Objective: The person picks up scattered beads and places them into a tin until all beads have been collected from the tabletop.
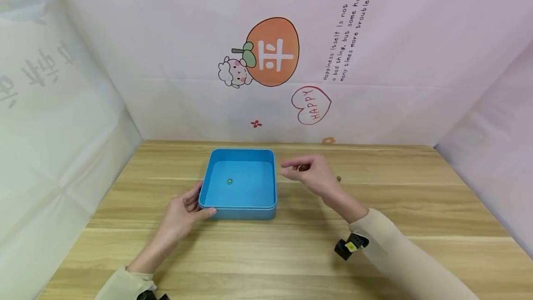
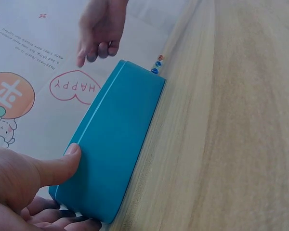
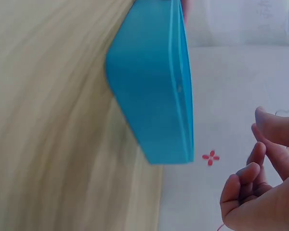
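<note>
A shallow, open-topped blue square box stands on the wooden table. One small greenish marble lies inside it, left of centre. My left hand grips the box's near left corner, thumb on the front wall and fingers along the left side. Just beyond the right wall, my right hand is raised beside the rim. Its thumb and index finger point toward the box with tips close together, and nothing shows between them. The other fingers curl loosely, as the right wrist view also shows.
A small brown marble lies on the table right of my right hand. Several colourful marbles sit in a row past the box in the left wrist view. A printed white cloth hangs behind the wooden table.
</note>
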A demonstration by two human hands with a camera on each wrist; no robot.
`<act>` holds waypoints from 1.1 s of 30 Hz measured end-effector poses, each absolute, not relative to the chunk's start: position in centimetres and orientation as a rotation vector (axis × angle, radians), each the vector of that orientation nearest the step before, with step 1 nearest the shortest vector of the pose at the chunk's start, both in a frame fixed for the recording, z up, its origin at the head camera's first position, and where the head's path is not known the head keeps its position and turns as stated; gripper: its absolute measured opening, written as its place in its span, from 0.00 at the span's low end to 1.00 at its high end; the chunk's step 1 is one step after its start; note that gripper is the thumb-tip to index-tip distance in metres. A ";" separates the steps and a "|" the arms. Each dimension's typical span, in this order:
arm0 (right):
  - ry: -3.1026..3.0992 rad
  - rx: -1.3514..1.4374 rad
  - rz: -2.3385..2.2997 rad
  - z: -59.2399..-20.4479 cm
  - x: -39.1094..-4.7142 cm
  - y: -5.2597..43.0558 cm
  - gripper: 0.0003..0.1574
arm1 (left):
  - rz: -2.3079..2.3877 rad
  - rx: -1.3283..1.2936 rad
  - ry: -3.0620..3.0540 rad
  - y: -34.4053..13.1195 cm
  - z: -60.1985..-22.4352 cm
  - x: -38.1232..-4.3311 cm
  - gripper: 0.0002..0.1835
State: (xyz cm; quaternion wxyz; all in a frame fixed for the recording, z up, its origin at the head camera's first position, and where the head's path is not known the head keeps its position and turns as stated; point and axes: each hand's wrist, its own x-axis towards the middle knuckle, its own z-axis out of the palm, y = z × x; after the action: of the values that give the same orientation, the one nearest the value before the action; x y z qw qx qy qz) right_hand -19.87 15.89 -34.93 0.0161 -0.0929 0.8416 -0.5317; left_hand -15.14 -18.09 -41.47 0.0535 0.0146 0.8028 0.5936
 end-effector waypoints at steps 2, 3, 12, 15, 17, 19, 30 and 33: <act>2.650 -0.285 -1.666 -35.3 -19.6 16.7 0.13 | 1.800 0.039 2.441 -18.2 -41.4 -15.0 0.49; 2.657 -0.284 -1.677 -35.4 -19.5 17.2 0.13 | 1.799 0.038 2.443 -18.2 -41.4 -15.0 0.49; 2.632 -0.211 -1.770 -36.4 -19.0 21.5 0.20 | 1.804 0.038 2.444 -18.4 -41.4 -14.9 0.49; 2.592 -0.157 -1.788 -36.9 -19.3 23.0 0.23 | 1.803 0.040 2.448 -18.4 -41.4 -14.8 0.48; 2.579 -0.120 -1.785 -37.3 -19.5 24.0 0.25 | 1.804 0.048 2.449 -18.4 -41.4 -14.8 0.48; 2.585 -0.084 -1.774 -37.7 -19.6 25.0 0.26 | 1.805 0.055 2.450 -18.4 -41.4 -14.8 0.48; 2.735 0.002 -1.564 -39.8 -20.5 29.6 0.29 | 1.825 0.077 2.432 -18.1 -41.5 -15.2 0.48; 2.729 0.000 -1.506 -40.1 -20.8 30.3 0.31 | 1.829 0.070 2.425 -18.1 -41.5 -15.1 0.48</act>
State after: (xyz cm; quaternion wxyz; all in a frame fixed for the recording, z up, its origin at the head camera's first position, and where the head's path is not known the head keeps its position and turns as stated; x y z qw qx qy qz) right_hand -20.80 30.28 -40.08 0.0123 0.0000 0.8755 -0.4831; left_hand -15.10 -18.15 -41.54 0.0517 0.0229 0.7972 0.6011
